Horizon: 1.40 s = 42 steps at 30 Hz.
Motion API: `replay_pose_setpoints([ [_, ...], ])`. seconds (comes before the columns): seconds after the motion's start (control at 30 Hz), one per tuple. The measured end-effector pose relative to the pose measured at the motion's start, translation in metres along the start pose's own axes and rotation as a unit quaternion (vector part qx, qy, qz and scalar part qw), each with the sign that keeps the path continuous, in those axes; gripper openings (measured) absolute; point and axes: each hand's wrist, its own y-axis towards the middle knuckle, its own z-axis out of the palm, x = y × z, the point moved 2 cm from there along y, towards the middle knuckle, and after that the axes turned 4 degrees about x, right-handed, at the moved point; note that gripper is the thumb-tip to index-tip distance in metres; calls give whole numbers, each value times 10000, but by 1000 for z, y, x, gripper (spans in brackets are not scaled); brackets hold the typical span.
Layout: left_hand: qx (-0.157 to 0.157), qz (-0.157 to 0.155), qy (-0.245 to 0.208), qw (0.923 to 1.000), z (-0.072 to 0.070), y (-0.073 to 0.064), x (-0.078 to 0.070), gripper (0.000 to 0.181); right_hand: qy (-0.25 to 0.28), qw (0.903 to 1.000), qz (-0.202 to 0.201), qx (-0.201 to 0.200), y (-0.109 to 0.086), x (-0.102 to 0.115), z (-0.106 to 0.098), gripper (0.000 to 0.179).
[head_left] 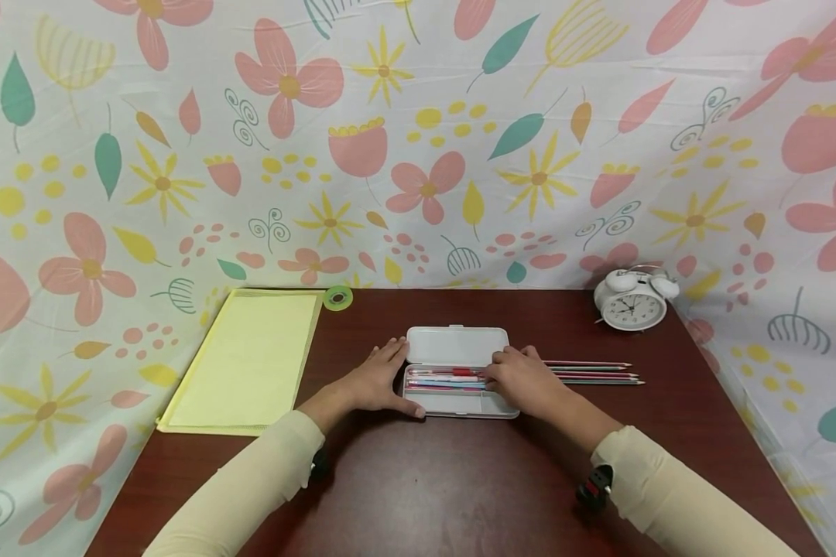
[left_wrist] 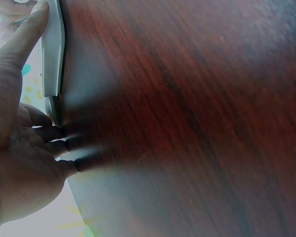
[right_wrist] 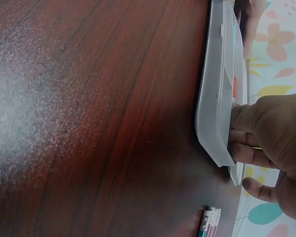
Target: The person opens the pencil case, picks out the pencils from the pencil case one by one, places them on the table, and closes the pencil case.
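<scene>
A white pencil case (head_left: 457, 344) lies with its lid laid back on the table, pens (head_left: 446, 383) in its tray. My left hand (head_left: 376, 381) is spread at the case's left end. Its thumb touches the near left corner, and its other fingers reach along the far left side. Over the tray's right end is my right hand (head_left: 522, 377), bent fingers reaching in at the ends of the pens. In the right wrist view the case wall (right_wrist: 214, 98) hides those fingertips, so any grip on a pen cannot be seen.
Several pencils (head_left: 592, 371) lie side by side right of the case. A white alarm clock (head_left: 630, 303) stands at the back right. A yellow mesh zip folder (head_left: 244, 360) lies on the left, with a green tape roll (head_left: 337, 298) near its top corner. Flowered cloth hangs behind.
</scene>
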Motion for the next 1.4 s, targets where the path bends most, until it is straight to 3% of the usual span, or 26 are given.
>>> replay_pose_setpoints([
  [0.3,10,13,-45,10000,1,0,1,143,362,9991,128,186,1,-3,1,7],
  [0.57,47,4,-54,10000,-1,-2,2,142,120,9993,-306,-169,-2,-5,0,4],
  [0.93,22,12,-62,10000,-1,-2,3,142,-128,9982,-458,-364,-3,-4,5,5],
  [1.4,-14,26,-5,10000,0,1,1,142,244,9959,-642,-585,-2,0,4,8],
])
